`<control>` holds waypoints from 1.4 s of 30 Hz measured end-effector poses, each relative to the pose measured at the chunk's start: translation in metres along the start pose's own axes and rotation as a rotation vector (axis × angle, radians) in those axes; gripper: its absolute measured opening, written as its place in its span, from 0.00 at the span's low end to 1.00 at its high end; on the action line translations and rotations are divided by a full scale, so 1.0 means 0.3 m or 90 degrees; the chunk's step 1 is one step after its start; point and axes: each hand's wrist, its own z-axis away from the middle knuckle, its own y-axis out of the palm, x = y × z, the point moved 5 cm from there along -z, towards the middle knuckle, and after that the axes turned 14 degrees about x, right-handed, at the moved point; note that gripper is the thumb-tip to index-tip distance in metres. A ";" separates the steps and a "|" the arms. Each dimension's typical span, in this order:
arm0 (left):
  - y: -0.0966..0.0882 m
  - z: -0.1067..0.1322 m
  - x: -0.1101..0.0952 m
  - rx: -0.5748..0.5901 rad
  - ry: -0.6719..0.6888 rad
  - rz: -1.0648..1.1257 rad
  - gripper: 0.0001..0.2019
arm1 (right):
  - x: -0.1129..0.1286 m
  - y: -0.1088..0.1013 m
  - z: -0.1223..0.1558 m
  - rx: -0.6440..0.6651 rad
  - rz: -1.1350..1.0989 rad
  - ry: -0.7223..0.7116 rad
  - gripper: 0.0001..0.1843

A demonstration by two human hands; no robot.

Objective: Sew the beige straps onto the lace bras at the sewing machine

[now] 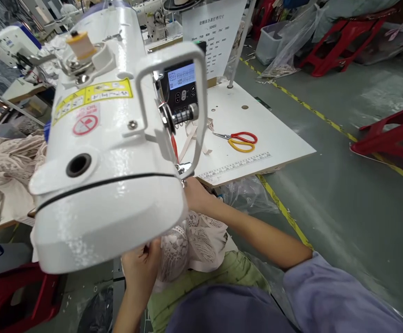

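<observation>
A pale pink lace bra [175, 254] lies across my lap, its cups facing up and its upper edge running under the white sewing machine [111, 208]. My left hand [142, 263] is closed at the bra's left side, thumb and finger pressed together on its edge, the fingertips partly hidden by the machine head. Beyond the bra's far side, my right hand [198, 196] reaches in beside the needle area. Its fingers are hidden behind the machine head, so their grip does not show. The needle and presser foot are also out of sight.
Scissors [238, 140] with red and yellow handles lie on the white table [277, 134], near pale strap scraps [189, 138] and a printed ruler [236, 165]. A lit control panel [182, 83] stands behind. Lace pieces [7, 159] are heaped at left; red stools [395, 134] stand around.
</observation>
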 end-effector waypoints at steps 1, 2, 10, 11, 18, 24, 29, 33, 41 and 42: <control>0.003 -0.004 -0.004 -0.005 -0.001 0.001 0.12 | -0.006 0.002 -0.001 0.002 0.008 0.001 0.01; 0.005 -0.009 -0.008 -0.012 0.000 0.004 0.12 | -0.012 0.003 -0.002 0.003 0.016 -0.001 0.01; 0.015 -0.030 -0.031 -0.016 0.000 -0.016 0.13 | -0.022 -0.008 0.005 -0.016 0.018 -0.048 0.08; 0.016 -0.032 -0.033 -0.017 -0.001 -0.018 0.13 | -0.020 -0.011 0.006 -0.019 0.012 -0.050 0.09; 0.023 -0.045 -0.075 -0.016 0.033 -0.037 0.11 | -0.023 -0.021 0.007 -0.021 0.025 -0.102 0.08; 0.030 -0.042 -0.087 -0.005 0.041 -0.072 0.12 | -0.016 -0.041 0.014 -0.019 -0.005 -0.127 0.05; 0.020 -0.028 -0.005 -0.001 -0.131 0.010 0.18 | -0.017 -0.035 0.019 -0.036 -0.035 -0.132 0.06; 0.125 0.011 0.028 0.248 -0.267 0.427 0.23 | -0.017 -0.029 0.060 -0.044 -0.106 -0.109 0.04; 0.397 0.178 -0.143 0.586 -0.270 0.956 0.29 | 0.055 -0.109 0.219 0.119 -0.135 -0.086 0.06; 0.420 0.186 -0.159 0.603 -0.251 0.971 0.29 | 0.047 -0.115 0.234 0.130 -0.174 -0.078 0.07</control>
